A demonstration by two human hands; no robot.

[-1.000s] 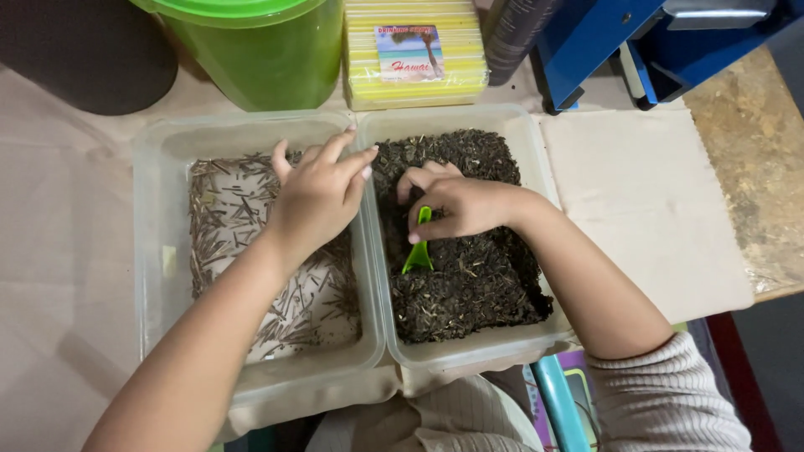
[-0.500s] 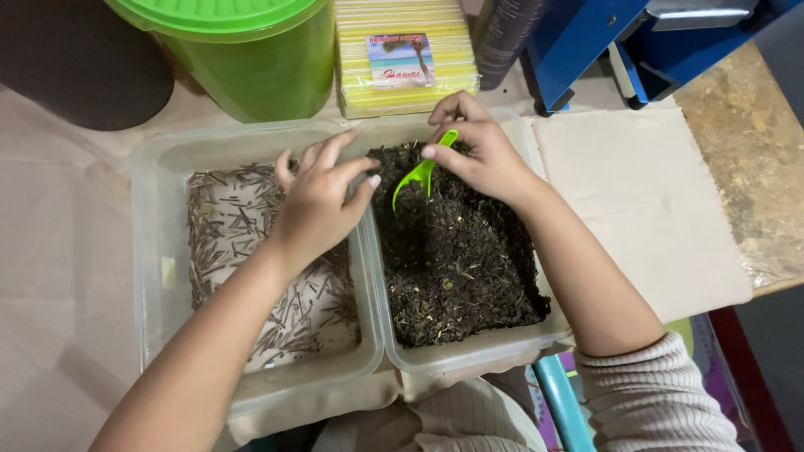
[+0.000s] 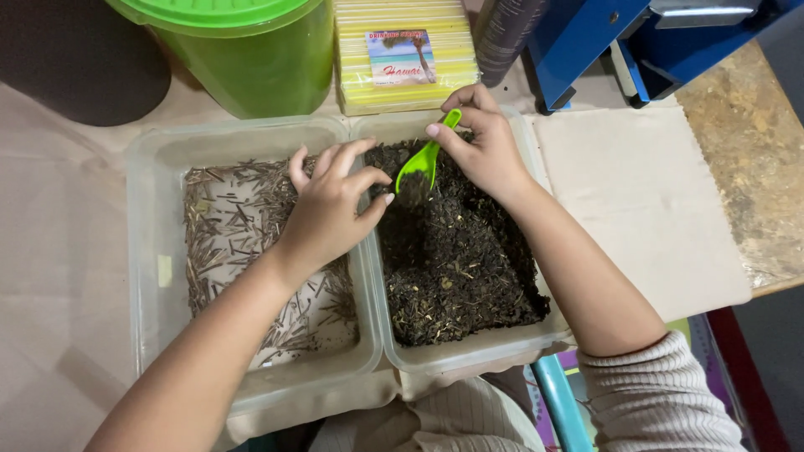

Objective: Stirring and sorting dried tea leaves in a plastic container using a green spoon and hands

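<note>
Green scoop pinched by right hand over dark leaves.

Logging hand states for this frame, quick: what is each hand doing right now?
Left hand: fingers curled, over the wall between the two tubs; whether it holds anything cannot be told.
Right hand: closed on a small green scoop.

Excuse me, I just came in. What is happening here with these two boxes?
A person works over two clear plastic tubs. The right hand holds a small green scoop over the right tub, which is full of dark, crumbly loose material. The left hand rests with curled fingers at the wall between the tubs, above the left tub of thin brown stick-like pieces. A green bucket and a yellow pack stand behind.
</note>
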